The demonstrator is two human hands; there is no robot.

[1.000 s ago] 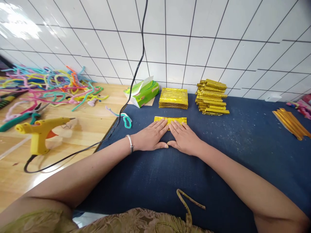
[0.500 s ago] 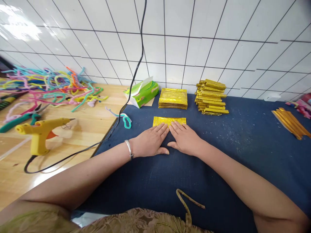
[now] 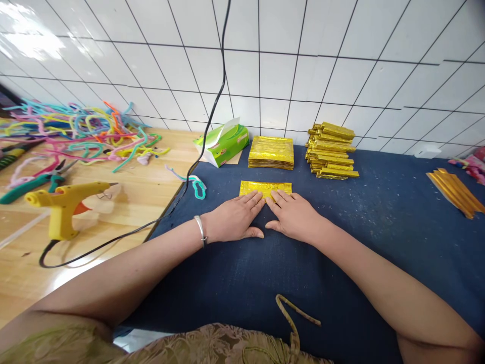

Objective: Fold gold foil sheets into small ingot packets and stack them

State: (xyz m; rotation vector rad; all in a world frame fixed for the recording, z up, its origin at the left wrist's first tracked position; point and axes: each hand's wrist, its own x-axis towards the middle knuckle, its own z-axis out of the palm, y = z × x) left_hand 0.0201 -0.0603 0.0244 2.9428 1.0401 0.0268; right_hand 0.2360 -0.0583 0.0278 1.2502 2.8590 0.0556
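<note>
A shiny gold foil paper strip point(image 3: 265, 187) lies flat on the dark blue cloth point(image 3: 235, 283) in front of me. My left hand point(image 3: 237, 218) rests flat with its fingertips on the strip's near left part; a silver bangle circles that wrist. On the near right part lie the fingertips of my right hand point(image 3: 292, 216), palm down. Both thumbs point inward over the cloth, and the fingers cover the strip's near edge. Just behind it sits a neat stack of gold foil sheets point(image 3: 271, 151). To the right of that stands a pile of narrow folded gold strips point(image 3: 331, 150).
A green tissue pack point(image 3: 227, 146) lies by the white tiled wall point(image 3: 276, 76). At left, a yellow glue gun point(image 3: 62, 212), green-handled pliers point(image 3: 28, 188) and tangled pipe cleaners point(image 3: 94, 131) cover the wooden table. A black cord point(image 3: 214, 108) hangs across. More gold strips point(image 3: 456, 192) lie far right.
My right hand has slid slightly right along the gold strip, widening the gap between the hands a little. My left hand stays nearly in place. The view has shifted slightly.
</note>
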